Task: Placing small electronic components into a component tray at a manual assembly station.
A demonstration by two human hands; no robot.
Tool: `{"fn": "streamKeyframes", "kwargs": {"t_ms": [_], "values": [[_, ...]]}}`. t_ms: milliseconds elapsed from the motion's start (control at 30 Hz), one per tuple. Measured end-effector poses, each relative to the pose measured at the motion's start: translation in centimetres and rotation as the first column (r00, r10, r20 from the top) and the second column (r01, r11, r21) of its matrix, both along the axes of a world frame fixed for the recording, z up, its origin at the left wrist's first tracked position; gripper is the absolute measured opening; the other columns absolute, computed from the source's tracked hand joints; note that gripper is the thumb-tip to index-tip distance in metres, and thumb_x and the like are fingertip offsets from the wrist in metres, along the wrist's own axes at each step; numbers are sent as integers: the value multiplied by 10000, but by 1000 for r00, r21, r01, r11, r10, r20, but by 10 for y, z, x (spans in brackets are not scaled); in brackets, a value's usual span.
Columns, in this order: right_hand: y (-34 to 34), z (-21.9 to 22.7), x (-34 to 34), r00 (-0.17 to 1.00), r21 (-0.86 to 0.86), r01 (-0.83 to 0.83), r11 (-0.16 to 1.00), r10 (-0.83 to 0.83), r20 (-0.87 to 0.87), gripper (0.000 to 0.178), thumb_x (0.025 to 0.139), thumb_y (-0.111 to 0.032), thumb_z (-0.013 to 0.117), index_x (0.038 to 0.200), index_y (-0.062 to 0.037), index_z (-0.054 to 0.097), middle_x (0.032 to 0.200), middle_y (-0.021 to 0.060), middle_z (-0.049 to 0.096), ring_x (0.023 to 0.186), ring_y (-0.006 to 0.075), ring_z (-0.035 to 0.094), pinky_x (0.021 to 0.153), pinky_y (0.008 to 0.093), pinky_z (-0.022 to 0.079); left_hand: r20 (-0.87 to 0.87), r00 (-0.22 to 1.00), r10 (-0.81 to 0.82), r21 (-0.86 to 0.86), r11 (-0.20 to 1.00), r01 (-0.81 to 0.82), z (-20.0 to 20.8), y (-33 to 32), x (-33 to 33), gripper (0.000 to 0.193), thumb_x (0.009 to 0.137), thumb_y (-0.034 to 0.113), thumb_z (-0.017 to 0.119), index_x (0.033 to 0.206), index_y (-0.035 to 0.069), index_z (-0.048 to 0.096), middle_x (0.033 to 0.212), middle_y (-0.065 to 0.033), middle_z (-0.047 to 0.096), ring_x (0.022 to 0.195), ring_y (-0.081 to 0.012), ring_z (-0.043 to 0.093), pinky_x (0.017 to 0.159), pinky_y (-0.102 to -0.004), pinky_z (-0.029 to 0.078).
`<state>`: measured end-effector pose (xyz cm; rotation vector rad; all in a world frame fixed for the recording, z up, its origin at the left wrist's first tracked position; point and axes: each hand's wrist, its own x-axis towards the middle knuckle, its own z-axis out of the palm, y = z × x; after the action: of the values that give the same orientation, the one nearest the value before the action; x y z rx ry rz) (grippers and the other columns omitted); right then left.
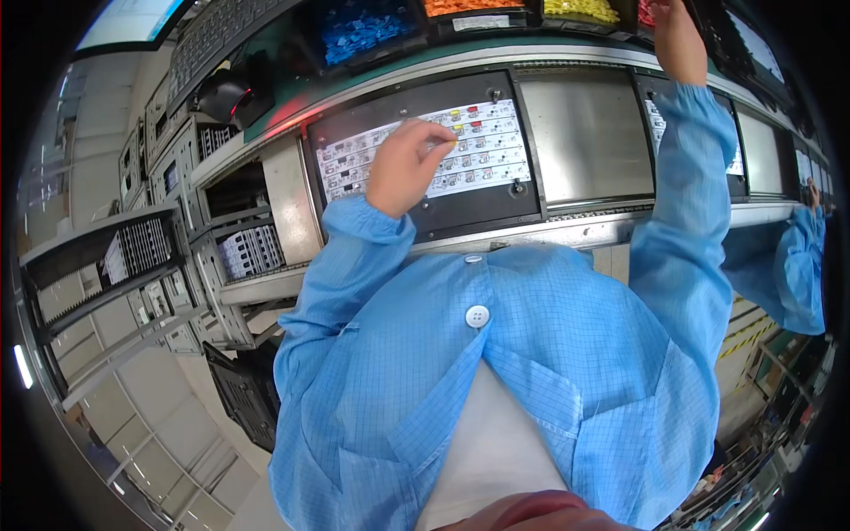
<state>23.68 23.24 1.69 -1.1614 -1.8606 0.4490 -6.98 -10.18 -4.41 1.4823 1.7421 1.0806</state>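
Observation:
My left hand (403, 168) is over a white circuit board panel (487, 164) set in a black carrier (469, 211). Thumb and forefinger are pinched together at a tiny yellow part (455, 143), just above the panel's third strip. Small yellow and red parts sit on the upper strips, right of the fingertips. My right hand (682, 49) reaches far forward to the bin of red parts (647, 12) at the top edge. Its fingers run out of the picture, so their grip is hidden.
Along the back stand black bins of blue parts (367, 37), orange parts (469, 5) and yellow parts (580, 10). The carrier rests on a conveyor with metal rails (567, 212). Another carrier (653, 115) lies partly behind my right arm. Board racks (137, 252) stand at left; a co-worker's blue sleeve (799, 274) shows at right.

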Motion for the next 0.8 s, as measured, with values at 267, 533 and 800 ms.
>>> {"fn": "streamKeyframes", "kwargs": {"t_ms": [267, 533, 800], "values": [[-137, -52, -59, 870, -331, -493, 805, 469, -154, 251, 1086, -191, 622, 1285, -71, 715, 958, -18, 678, 804, 65, 585, 738, 220, 511, -334, 940, 70, 113, 993, -34, -6, 10, 10, 75, 889, 127, 757, 960, 102, 752, 926, -79, 726, 845, -300, 715, 705, -395, 551], [-168, -81, -71, 816, -546, -574, 610, 474, -330, 305, 1071, -205, 652, 1342, -85, 723, 1048, 7, 748, 868, 68, 652, 734, 210, 495, -372, 922, 104, 179, 983, -39, -13, 12, 20, 54, 882, 116, 751, 935, 111, 757, 916, -73, 724, 827, -304, 712, 692, -410, 555], [-186, -81, -88, 845, -562, -532, 633, 440, -305, 220, 1056, -170, 670, 1231, -71, 760, 1007, -11, 755, 851, 64, 636, 713, 215, 499, -442, 889, 124, 256, 967, -7, -18, 11, 21, 51, 873, 104, 745, 918, 119, 763, 911, -58, 721, 825, -290, 710, 684, -395, 557]]}}
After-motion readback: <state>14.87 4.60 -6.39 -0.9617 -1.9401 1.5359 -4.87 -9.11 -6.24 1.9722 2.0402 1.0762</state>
